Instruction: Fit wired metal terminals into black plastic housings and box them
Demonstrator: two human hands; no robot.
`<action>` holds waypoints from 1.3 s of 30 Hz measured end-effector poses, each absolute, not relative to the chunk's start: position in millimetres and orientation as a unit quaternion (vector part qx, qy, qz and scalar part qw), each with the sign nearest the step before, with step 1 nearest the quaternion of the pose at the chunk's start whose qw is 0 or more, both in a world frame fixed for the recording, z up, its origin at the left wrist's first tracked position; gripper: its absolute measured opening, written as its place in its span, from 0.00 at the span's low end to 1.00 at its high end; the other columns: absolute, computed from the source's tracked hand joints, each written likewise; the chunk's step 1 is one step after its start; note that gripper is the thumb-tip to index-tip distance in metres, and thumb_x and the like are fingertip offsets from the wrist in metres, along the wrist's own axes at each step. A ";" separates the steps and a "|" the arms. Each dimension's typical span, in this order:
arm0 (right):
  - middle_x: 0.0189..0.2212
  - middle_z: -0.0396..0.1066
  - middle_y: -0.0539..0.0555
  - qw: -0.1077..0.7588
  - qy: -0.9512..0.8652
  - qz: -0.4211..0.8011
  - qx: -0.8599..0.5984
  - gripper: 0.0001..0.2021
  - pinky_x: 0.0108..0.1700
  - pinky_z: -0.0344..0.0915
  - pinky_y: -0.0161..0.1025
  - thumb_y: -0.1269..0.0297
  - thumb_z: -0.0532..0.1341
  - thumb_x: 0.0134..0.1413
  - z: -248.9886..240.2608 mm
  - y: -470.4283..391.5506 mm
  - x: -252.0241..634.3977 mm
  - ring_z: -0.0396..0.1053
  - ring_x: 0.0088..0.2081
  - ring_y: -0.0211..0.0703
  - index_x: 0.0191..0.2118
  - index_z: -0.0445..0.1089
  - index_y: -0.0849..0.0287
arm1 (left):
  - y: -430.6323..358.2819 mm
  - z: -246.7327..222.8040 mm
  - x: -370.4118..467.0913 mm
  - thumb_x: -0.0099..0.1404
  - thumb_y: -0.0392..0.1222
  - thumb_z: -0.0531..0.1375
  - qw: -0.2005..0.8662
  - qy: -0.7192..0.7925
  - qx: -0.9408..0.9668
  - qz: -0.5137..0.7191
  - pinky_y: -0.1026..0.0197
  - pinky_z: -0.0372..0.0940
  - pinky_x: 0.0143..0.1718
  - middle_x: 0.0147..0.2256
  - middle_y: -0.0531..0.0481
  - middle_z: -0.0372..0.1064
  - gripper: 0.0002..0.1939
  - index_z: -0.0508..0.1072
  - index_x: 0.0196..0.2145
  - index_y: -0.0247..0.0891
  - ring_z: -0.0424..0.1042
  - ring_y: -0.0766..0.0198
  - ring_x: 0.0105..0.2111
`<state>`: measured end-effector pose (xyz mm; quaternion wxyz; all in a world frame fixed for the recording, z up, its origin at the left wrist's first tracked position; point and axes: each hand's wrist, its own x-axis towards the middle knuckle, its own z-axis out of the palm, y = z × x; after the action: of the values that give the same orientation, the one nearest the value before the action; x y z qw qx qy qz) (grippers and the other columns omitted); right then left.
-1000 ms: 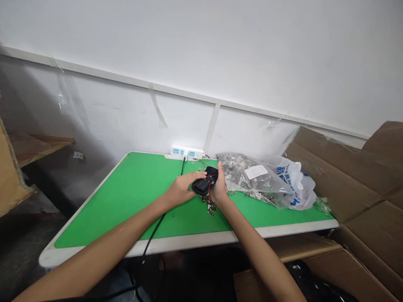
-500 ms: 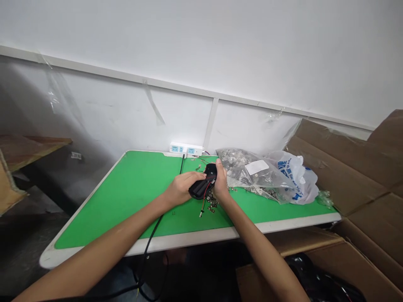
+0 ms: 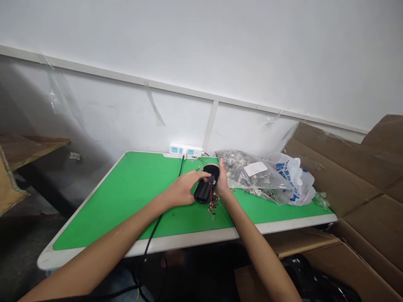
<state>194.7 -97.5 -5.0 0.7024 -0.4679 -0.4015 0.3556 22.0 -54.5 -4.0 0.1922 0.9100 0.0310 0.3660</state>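
Note:
A black, rounded-oblong plastic housing (image 3: 204, 192) is held up over the green table, its hollow side facing me. Long grooves run along its lower half, and thin red and dark wires (image 3: 211, 196) hang from it. My right hand (image 3: 222, 183) is closed around its right edge, thumb pointing up. From the left, my left hand (image 3: 182, 188) grips it, with a finger reaching into the upper hollow. Whatever that fingertip touches inside is too small to make out. Small metal pieces (image 3: 215, 201) lie scattered on the table behind and below the housing.
Against the wall sits a white power strip (image 3: 194, 151) with a black cable (image 3: 154, 230) running toward me. A clear bag of metal parts (image 3: 234, 165) and a white plastic bag (image 3: 296, 180) lie on the green table (image 3: 110, 205). Cardboard (image 3: 355, 167) stands at right.
The housing has turned more upright and its hollow side faces me more. My left finger has moved into the upper hollow. The wires now hang closer to the housing.

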 end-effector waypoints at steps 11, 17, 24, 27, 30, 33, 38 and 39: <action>0.19 0.65 0.49 0.654 -0.445 0.415 -0.450 0.35 0.30 0.66 0.41 0.22 0.58 0.49 4.4 -102.9 209.9 0.64 0.25 0.42 0.22 0.72 0.54 | -51.7 8.0 23.7 0.66 0.32 0.54 0.517 0.002 0.833 0.194 0.62 0.71 0.27 0.56 0.40 0.77 0.34 0.64 0.69 0.45 0.77 0.66 0.26; 0.19 0.68 0.50 0.647 -0.370 0.503 -0.437 0.36 0.22 0.63 0.39 0.21 0.58 0.49 1.0 -100.6 209.9 0.62 0.20 0.41 0.25 0.72 0.55 | -41.7 10.2 26.0 0.73 0.43 0.56 0.487 0.114 0.781 0.374 0.62 0.69 0.24 0.54 0.36 0.78 0.24 0.68 0.65 0.39 0.75 0.65 0.26; 0.23 0.74 0.55 0.612 -0.261 0.591 -0.457 0.32 0.27 0.72 0.40 0.28 0.57 0.58 -6.4 -93.3 213.7 0.71 0.24 0.44 0.31 0.72 0.57 | -48.4 3.7 25.2 0.66 0.49 0.69 0.245 0.075 0.879 0.403 0.41 0.73 0.58 0.56 0.44 0.78 0.25 0.77 0.59 0.46 0.77 0.48 0.55; 0.25 0.76 0.55 0.590 -0.306 0.596 -0.451 0.32 0.25 0.71 0.37 0.28 0.57 0.60 -7.7 -93.7 211.1 0.75 0.27 0.45 0.34 0.71 0.58 | -47.3 -3.7 32.7 0.72 0.50 0.63 0.341 0.140 0.816 0.445 0.44 0.76 0.52 0.45 0.45 0.83 0.14 0.82 0.48 0.42 0.81 0.52 0.45; 0.29 0.78 0.52 0.594 -0.374 0.577 -0.418 0.29 0.24 0.71 0.34 0.30 0.66 0.53 -6.8 -95.7 207.9 0.76 0.27 0.43 0.39 0.70 0.55 | -42.6 -3.1 37.1 0.68 0.56 0.66 0.474 0.226 0.694 0.492 0.53 0.78 0.42 0.41 0.42 0.83 0.20 0.81 0.46 0.35 0.82 0.54 0.40; 0.30 0.77 0.48 0.611 -0.408 0.538 -0.412 0.29 0.24 0.71 0.30 0.40 0.77 0.42 -6.0 -97.3 206.3 0.74 0.24 0.36 0.41 0.68 0.53 | -41.2 6.6 35.4 0.65 0.56 0.69 0.594 0.290 0.565 0.495 0.63 0.75 0.30 0.39 0.40 0.83 0.23 0.78 0.45 0.32 0.82 0.58 0.33; 0.20 0.70 0.44 0.624 -0.434 0.451 -0.468 0.30 0.19 0.61 0.29 0.37 0.74 0.45 -5.3 -95.8 207.1 0.67 0.18 0.34 0.41 0.68 0.55 | -47.2 25.4 29.6 0.76 0.52 0.56 0.736 0.265 0.410 0.469 0.64 0.75 0.30 0.38 0.38 0.82 0.19 0.75 0.45 0.32 0.82 0.59 0.31; 0.20 0.70 0.44 0.627 -0.439 0.431 -0.478 0.30 0.18 0.60 0.30 0.36 0.73 0.45 -4.9 -95.4 207.4 0.66 0.18 0.34 0.41 0.68 0.55 | -47.9 27.4 29.0 0.78 0.53 0.52 0.753 0.258 0.395 0.460 0.64 0.75 0.30 0.37 0.37 0.82 0.21 0.75 0.46 0.32 0.83 0.58 0.32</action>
<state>207.4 -95.4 -4.9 0.6269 -0.4784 -0.4389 0.4307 29.0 -47.9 27.4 0.7527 0.3948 0.2576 0.4596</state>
